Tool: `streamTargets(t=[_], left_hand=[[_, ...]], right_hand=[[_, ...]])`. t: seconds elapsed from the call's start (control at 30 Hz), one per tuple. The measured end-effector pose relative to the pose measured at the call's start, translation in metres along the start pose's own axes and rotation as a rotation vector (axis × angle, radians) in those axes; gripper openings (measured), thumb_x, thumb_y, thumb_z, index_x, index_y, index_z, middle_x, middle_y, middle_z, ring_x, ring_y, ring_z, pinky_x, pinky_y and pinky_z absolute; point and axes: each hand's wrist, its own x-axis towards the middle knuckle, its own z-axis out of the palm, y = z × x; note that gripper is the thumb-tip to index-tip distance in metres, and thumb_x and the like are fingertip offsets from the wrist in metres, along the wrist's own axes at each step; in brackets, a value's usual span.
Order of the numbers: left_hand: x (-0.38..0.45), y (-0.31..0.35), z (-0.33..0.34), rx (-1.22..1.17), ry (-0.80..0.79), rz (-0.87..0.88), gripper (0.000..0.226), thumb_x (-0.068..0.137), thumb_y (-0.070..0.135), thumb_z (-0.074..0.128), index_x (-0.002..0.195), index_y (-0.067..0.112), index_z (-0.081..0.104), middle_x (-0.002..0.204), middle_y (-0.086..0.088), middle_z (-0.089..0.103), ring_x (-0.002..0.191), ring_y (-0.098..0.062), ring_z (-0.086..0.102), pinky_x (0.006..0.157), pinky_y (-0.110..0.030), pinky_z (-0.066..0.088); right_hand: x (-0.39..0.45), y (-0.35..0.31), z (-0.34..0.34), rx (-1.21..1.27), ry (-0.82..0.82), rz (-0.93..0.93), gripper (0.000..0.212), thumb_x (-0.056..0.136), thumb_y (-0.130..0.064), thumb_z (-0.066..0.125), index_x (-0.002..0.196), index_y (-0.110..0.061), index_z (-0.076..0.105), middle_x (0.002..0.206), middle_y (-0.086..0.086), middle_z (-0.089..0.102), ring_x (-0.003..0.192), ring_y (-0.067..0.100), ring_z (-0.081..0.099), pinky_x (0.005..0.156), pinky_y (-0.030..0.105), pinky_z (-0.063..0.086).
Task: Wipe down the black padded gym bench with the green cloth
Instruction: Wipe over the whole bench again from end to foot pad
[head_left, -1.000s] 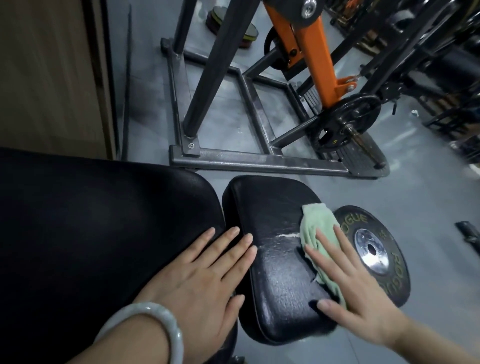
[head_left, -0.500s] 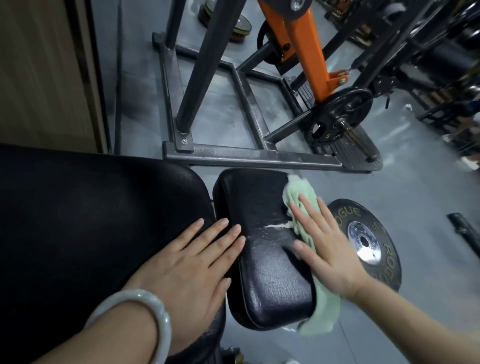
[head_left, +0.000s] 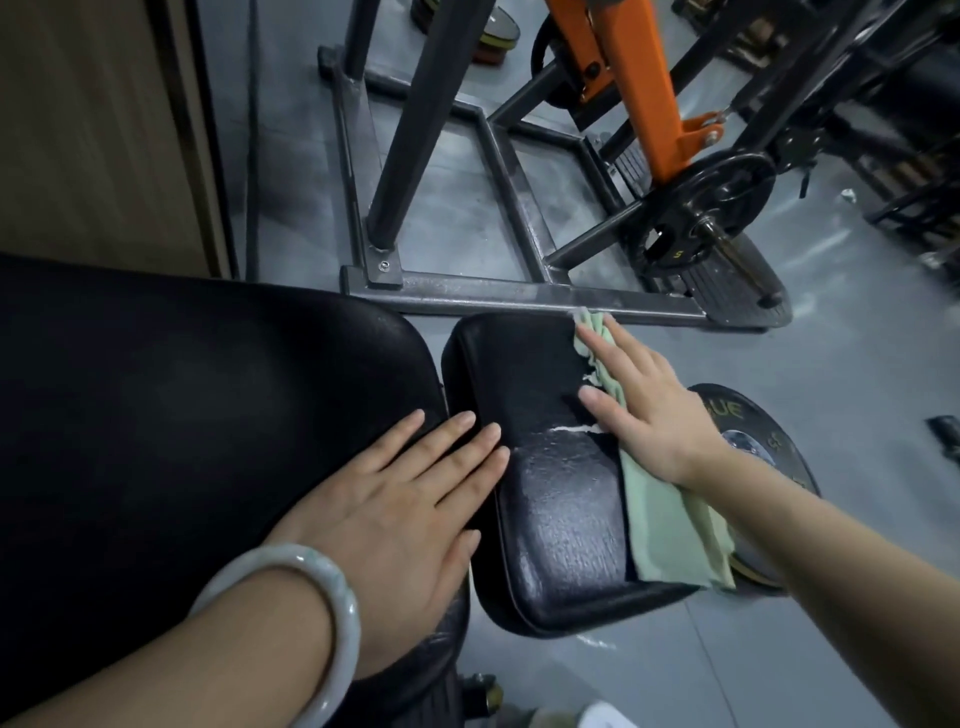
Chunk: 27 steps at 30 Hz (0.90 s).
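Observation:
The black padded bench has a large pad (head_left: 171, 415) on the left and a smaller seat pad (head_left: 550, 525) with a cracked, torn surface beside it. My right hand (head_left: 644, 410) lies flat on the green cloth (head_left: 670, 525), pressing it against the seat pad's right edge near its far corner. The cloth's tail hangs down off the pad's right side. My left hand (head_left: 405, 525), with a pale bangle on the wrist, rests flat with fingers spread across the gap between the two pads, holding nothing.
A grey steel machine frame (head_left: 519, 296) with an orange arm (head_left: 644, 88) stands on the floor just beyond the bench. A black weight plate (head_left: 769, 452) lies on the floor under my right forearm. A wooden wall panel (head_left: 93, 130) is at the left.
My right hand has slid the green cloth along the seat pad's right edge from the near part to the far corner. My left hand has stayed in place.

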Motion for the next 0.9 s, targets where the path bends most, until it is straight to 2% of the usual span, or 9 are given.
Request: streamTargets(t=[0.17,0.27,0.33,0.4,0.57,0.73,0.8,0.9], left_hand=[[-0.001,0.0,-0.003,-0.005,-0.021,-0.002,0.056,0.09,0.036,0.037,0.135,0.009,0.056,0.143,-0.005,0.051,0.135,-0.022,0.044,0.106,-0.044,0.026],[0.0,0.0,-0.004,-0.02,-0.001,-0.008,0.056,0.089,0.036,0.037,0.134,0.011,0.057,0.142,-0.004,0.052,0.135,-0.021,0.045,0.105,-0.044,0.026],[-0.001,0.001,-0.003,-0.04,0.006,-0.009,0.056,0.089,0.037,0.038,0.134,0.011,0.058,0.142,-0.004,0.052,0.135,-0.021,0.045,0.105,-0.043,0.026],[0.0,0.0,-0.003,-0.047,0.011,-0.016,0.056,0.088,0.037,0.039,0.134,0.011,0.058,0.142,-0.004,0.053,0.134,-0.02,0.045,0.105,-0.043,0.026],[0.0,0.0,0.0,-0.024,-0.007,-0.008,0.056,0.089,0.036,0.037,0.136,0.009,0.056,0.143,-0.005,0.051,0.136,-0.022,0.044,0.106,-0.045,0.026],[0.001,0.0,-0.001,-0.02,-0.02,-0.01,0.057,0.089,0.036,0.038,0.135,0.01,0.056,0.143,-0.005,0.052,0.135,-0.022,0.045,0.106,-0.045,0.026],[0.001,0.0,-0.002,-0.022,-0.014,-0.005,0.056,0.089,0.036,0.038,0.135,0.01,0.057,0.142,-0.005,0.052,0.135,-0.021,0.045,0.105,-0.044,0.027],[0.0,0.0,-0.001,-0.03,0.001,0.0,0.056,0.088,0.036,0.038,0.134,0.01,0.057,0.142,-0.005,0.052,0.134,-0.022,0.046,0.105,-0.045,0.027]], right_hand=[[-0.033,-0.005,0.005,-0.029,0.045,-0.049,0.066,0.084,-0.082,0.011,0.145,-0.059,0.003,0.161,-0.019,0.005,0.15,0.015,-0.002,0.112,0.047,0.026],[-0.079,0.002,0.012,0.08,0.052,-0.1,0.068,0.092,-0.073,0.023,0.152,-0.044,0.014,0.161,-0.016,0.009,0.15,0.019,-0.003,0.115,0.047,0.015],[-0.096,0.008,0.014,0.187,0.031,-0.09,0.067,0.092,-0.071,0.03,0.152,-0.043,0.014,0.162,-0.015,0.009,0.15,0.019,-0.001,0.116,0.049,0.01],[-0.089,0.013,0.011,0.197,0.014,-0.116,0.067,0.092,-0.071,0.032,0.151,-0.045,0.014,0.162,-0.014,0.008,0.15,0.019,0.003,0.118,0.048,0.011],[-0.022,0.02,-0.002,0.102,-0.048,-0.128,0.069,0.086,-0.077,0.028,0.148,-0.053,0.01,0.162,-0.011,0.002,0.146,0.011,0.011,0.115,0.032,0.015],[0.023,0.007,-0.004,0.045,-0.046,-0.011,0.065,0.078,-0.078,0.022,0.139,-0.062,0.006,0.16,-0.016,0.012,0.145,0.017,0.018,0.112,0.045,0.026],[0.018,0.003,-0.003,0.039,-0.022,-0.045,0.066,0.081,-0.078,0.021,0.142,-0.058,0.005,0.161,-0.013,0.013,0.146,0.018,0.017,0.113,0.048,0.026],[-0.011,0.0,-0.001,-0.072,-0.013,-0.159,0.072,0.087,-0.078,0.015,0.151,-0.047,0.005,0.162,-0.012,0.007,0.15,0.021,0.002,0.114,0.049,0.021]])
